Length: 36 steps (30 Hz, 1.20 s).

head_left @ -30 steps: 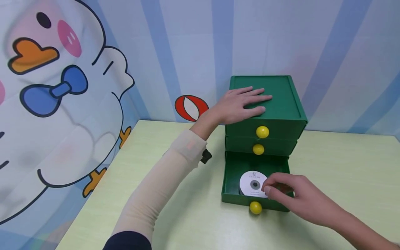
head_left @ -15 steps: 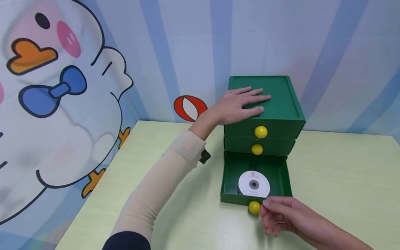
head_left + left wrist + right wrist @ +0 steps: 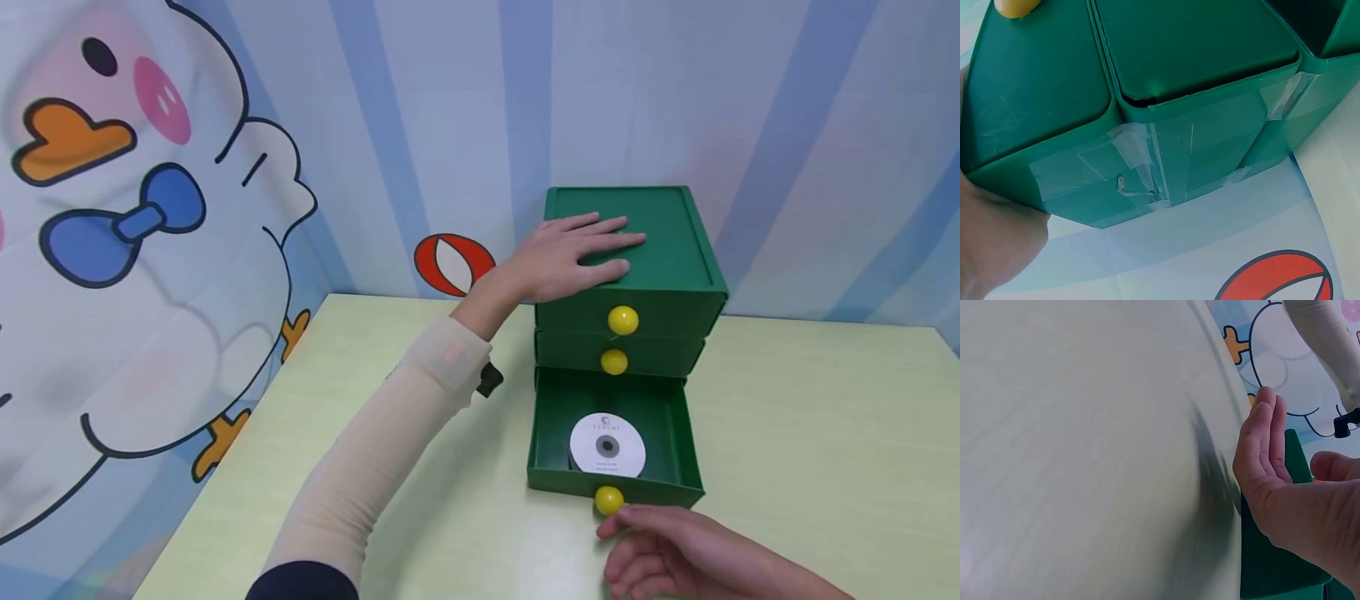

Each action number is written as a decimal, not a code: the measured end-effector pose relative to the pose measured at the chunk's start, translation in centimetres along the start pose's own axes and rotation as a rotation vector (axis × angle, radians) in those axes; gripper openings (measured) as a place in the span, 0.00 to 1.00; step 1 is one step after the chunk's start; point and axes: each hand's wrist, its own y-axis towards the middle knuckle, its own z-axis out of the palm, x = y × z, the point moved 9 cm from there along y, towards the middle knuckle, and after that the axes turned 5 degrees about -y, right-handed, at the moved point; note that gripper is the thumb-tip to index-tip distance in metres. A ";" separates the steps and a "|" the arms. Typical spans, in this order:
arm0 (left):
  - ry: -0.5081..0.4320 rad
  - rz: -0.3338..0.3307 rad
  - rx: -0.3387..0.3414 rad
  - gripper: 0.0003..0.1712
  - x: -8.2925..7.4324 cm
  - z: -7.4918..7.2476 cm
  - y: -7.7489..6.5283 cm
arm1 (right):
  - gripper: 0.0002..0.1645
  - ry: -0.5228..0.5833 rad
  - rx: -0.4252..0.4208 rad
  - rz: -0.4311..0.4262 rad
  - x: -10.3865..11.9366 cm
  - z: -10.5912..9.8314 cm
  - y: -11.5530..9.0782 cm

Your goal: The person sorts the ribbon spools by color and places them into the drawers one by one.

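Note:
A green drawer unit with yellow knobs stands on the table, its bottom drawer pulled out. White-topped discs, seemingly a small stack, lie inside that drawer. My left hand rests on the unit's top with fingers spread; the left wrist view shows the taped side of the unit. Just in front of the pulled-out drawer is my right hand, thumb and index finger beside the bottom yellow knob. The right wrist view has its fingers loosely extended, the thumb apart from them, nothing held.
A pale table carries the unit. Behind it hangs a striped blue backdrop with a cartoon bird. A small black piece shows by my left wrist. The upper two drawers are closed.
My right hand has drawn back from the discs, over the drawer's front, and down toward the bottom knob. The discs stay in the drawer. My left hand stays on top of the unit.

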 end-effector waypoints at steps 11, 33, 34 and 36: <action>0.009 0.005 -0.002 0.34 0.0 0.0 -0.2 | 0.31 0.006 -0.115 0.028 -1.3 -0.5 1.0; 0.009 0.004 -0.001 0.34 0.2 0.0 -0.1 | 0.34 0.043 -0.264 -0.014 -0.5 -1.8 1.6; 0.011 0.003 -0.001 0.34 0.2 0.0 -0.1 | 0.34 0.048 -0.267 -0.015 -0.5 -1.9 1.6; 0.018 0.000 0.001 0.34 0.2 0.0 0.0 | 0.33 0.059 -0.271 -0.013 -0.4 -2.0 1.6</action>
